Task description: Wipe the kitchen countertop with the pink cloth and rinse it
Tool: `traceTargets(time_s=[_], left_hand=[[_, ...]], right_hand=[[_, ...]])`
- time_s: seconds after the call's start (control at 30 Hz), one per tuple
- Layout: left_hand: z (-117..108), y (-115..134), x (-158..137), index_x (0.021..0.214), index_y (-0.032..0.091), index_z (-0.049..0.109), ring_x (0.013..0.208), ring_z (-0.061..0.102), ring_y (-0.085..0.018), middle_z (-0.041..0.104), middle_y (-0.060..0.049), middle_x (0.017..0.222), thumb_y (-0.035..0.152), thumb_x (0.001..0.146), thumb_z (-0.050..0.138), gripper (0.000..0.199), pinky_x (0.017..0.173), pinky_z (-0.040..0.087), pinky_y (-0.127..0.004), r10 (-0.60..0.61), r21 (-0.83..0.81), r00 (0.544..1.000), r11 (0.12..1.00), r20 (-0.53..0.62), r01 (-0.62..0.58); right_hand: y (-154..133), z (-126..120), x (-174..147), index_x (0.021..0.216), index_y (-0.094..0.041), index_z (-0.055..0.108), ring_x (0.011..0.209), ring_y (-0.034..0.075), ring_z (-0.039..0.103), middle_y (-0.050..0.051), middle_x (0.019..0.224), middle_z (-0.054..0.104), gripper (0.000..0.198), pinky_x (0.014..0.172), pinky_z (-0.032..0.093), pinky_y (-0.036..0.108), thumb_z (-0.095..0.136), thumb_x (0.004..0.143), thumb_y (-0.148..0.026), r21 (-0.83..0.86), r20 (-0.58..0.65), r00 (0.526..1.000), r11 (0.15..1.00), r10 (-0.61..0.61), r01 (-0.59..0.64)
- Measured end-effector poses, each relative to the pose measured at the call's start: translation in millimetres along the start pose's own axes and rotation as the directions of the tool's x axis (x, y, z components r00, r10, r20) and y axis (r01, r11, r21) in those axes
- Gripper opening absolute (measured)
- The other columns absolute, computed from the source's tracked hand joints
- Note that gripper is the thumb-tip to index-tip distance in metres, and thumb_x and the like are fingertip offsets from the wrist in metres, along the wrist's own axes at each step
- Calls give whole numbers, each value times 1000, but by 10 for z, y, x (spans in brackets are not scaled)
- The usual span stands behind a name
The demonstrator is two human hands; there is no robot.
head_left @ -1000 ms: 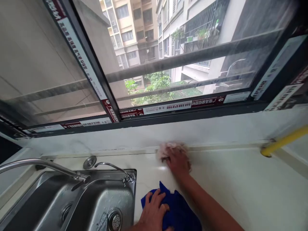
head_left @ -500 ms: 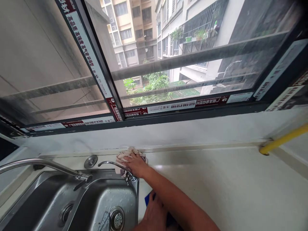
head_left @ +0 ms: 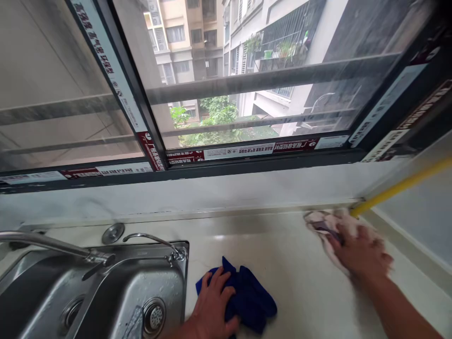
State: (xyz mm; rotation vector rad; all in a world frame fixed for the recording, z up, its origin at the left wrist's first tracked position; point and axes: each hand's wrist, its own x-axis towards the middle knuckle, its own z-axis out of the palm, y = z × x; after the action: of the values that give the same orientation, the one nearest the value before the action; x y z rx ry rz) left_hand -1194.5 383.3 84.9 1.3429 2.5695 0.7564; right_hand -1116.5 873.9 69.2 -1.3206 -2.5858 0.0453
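My left hand (head_left: 213, 303) is on a dark blue cloth (head_left: 250, 299), its fingers bent over the crumpled fabric beside the sink's right edge. At the far right of the counter, my right hand (head_left: 363, 249) presses on a pale pink-and-white rag (head_left: 326, 226) with a darker patch. This rag lies against the back edge, close to the foot of the yellow pipe (head_left: 399, 188). My right hand is slightly blurred, and its palm hides part of the rag.
On the left is a double steel sink (head_left: 141, 268) with a large faucet (head_left: 52, 242) and a small curved tap (head_left: 151, 237). A round metal stopper (head_left: 113, 233) lies behind it. The pale counter (head_left: 289, 263) runs right, below a dark-framed window (head_left: 247, 162).
My right hand has swept the pink rag from behind the small tap to the right corner. The blue cloth under my left hand is now uncovered. The view has shifted right.
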Motion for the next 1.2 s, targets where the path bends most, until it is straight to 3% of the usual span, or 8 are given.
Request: traceTargets(time_s=[0.1, 0.2, 0.33, 0.47, 0.73, 0.93, 1.07, 1.2], left_hand=[[-33, 27, 28, 119, 24, 57, 144, 36, -41, 51, -12, 148, 30, 71, 72, 51, 112, 28, -70, 7, 23, 999, 1000, 32, -8], [-68, 52, 51, 117, 23, 58, 143, 37, -41, 53, -13, 146, 23, 68, 70, 50, 111, 28, -70, 3, 69, 999, 998, 47, -6], [-88, 40, 61, 116, 23, 58, 142, 39, -39, 52, -14, 147, 23, 70, 67, 47, 110, 31, -67, 42, 130, 999, 991, 9, -43], [-97, 4, 82, 114, 23, 59, 139, 44, -37, 56, -15, 143, 27, 74, 66, 40, 108, 36, -62, 122, 195, 992, 974, -40, -112], [-102, -51, 134, 111, 24, 59, 134, 49, -34, 60, -13, 138, 34, 83, 61, 30, 101, 43, -55, 233, 279, 965, 941, -118, -193], [-142, -49, 161, 109, 25, 60, 133, 51, -34, 61, -12, 137, 36, 85, 59, 27, 98, 45, -53, 234, 323, 967, 927, -97, -192], [-140, -103, 189, 108, 24, 60, 130, 53, -33, 62, -13, 137, 37, 85, 58, 26, 96, 46, -51, 241, 360, 966, 913, -92, -194], [-131, -175, 230, 108, 23, 60, 128, 56, -34, 64, -14, 134, 39, 85, 57, 28, 93, 47, -49, 262, 374, 960, 903, -94, -210]], right_hand=[[308, -89, 129, 145, -21, 53, 139, 54, 27, 27, 154, 32, 72, 98, 25, 70, 33, 94, -68, -27, 24, 980, 980, 199, -198], [-142, -178, 142, 147, -6, 46, 137, 56, 28, 36, 147, 35, 72, 101, 24, 68, 35, 97, -57, -43, -11, 969, 968, 248, -248], [-1083, -236, 49, 137, -8, 57, 139, 49, 29, 28, 148, 40, 61, 106, 25, 63, 38, 99, -51, 12, 47, 999, 1000, -15, 14], [-1481, -281, -315, 128, -17, 64, 141, 44, 29, 20, 148, 45, 55, 110, 26, 58, 45, 97, -58, 72, 56, 977, 977, -206, 202], [-1573, -297, -964, 125, -34, 66, 140, 29, 36, 2, 147, 52, 41, 118, 21, 45, 64, 87, -48, 318, -17, 591, 556, -807, 768], [-453, -347, 74, 141, -17, 54, 141, 45, 29, 20, 153, 40, 50, 109, 24, 67, 46, 97, -40, 220, 5, 942, 920, -334, 325], [274, -375, 403, 138, -15, 56, 140, 46, 28, 20, 158, 33, 51, 106, 25, 70, 38, 101, -44, 169, 39, 993, 980, -111, 102], [693, -426, -30, 140, -26, 55, 143, 39, 28, 8, 160, 34, 49, 113, 26, 61, 42, 100, -50, 109, 57, 998, 994, -23, 17]])
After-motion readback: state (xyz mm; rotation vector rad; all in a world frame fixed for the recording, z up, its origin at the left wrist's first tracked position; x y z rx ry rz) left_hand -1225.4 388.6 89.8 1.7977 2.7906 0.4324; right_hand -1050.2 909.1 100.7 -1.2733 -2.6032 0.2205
